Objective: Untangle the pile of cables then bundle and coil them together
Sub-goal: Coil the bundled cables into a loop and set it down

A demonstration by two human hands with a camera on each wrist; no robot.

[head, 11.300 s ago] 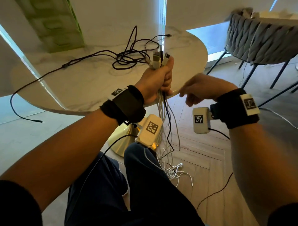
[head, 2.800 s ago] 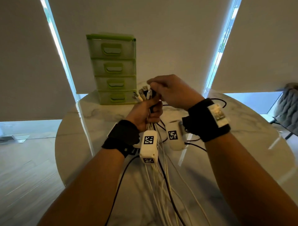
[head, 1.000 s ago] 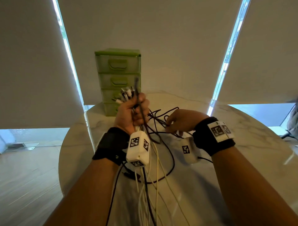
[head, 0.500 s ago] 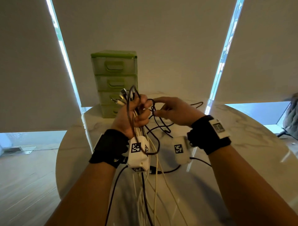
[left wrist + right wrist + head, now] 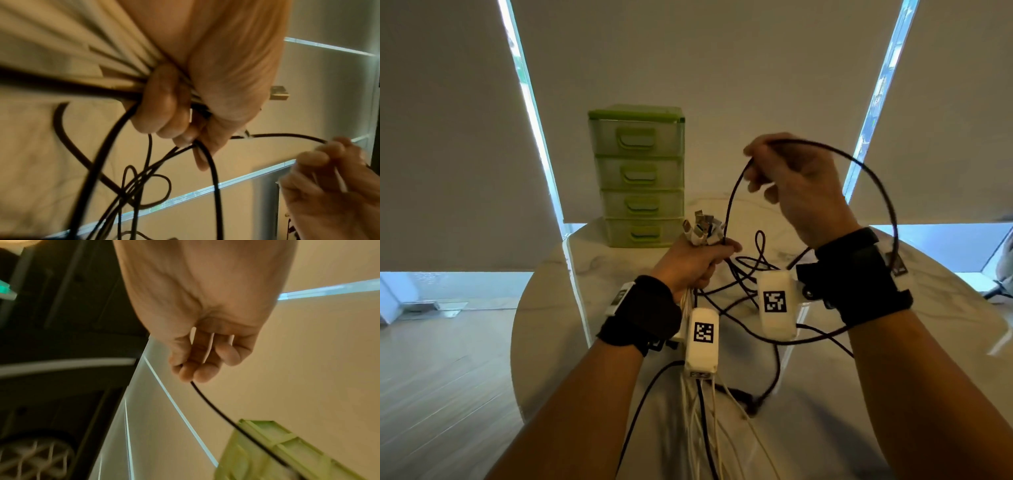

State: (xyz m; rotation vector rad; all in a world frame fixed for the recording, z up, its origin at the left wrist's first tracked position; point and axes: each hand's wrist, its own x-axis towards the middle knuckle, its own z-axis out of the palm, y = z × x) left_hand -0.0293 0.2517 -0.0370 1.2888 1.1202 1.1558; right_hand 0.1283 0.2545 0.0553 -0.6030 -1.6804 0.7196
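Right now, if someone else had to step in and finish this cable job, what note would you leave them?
Left hand: grips the bundle of cables, plug ends sticking up out of the fist, white and black strands hanging below.
Right hand: raised, pinches the black cable, which arcs in a wide loop.
Loose black tangle: lies on the marble table, in front of the green drawer unit.
Done: plug ends gathered in one fist.
Left: free the black cable from the tangle, add it, then coil everything together.
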